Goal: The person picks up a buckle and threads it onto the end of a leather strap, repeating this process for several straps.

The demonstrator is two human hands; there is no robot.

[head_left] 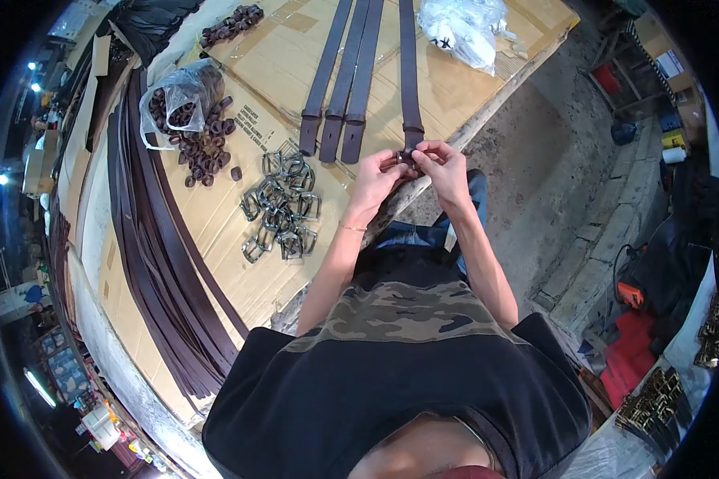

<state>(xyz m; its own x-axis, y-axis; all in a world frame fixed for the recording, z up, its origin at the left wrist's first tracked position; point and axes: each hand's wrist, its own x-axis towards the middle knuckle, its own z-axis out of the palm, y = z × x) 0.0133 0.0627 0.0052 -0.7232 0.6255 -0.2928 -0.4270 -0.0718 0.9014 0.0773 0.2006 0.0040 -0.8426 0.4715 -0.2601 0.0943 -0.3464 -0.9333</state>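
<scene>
Head view, clock directions taken from the hands.
- Dark strap [409, 72]: one, running from twelve o'clock to its near end at the table edge.
- Left hand [375, 180], right hand [447, 172]: fingers drawn narrow, pinching about that end; small part between them partly hidden.
- Looped straps [345, 80]: three, side by side, eleven o'clock.
- Metal buckles [281, 209]: loose heap, between eight and nine.
- Leather loops [206, 156]: spilling beside clear bag [185, 92], nine to ten.
- White bag [463, 33]: one o'clock.
</scene>
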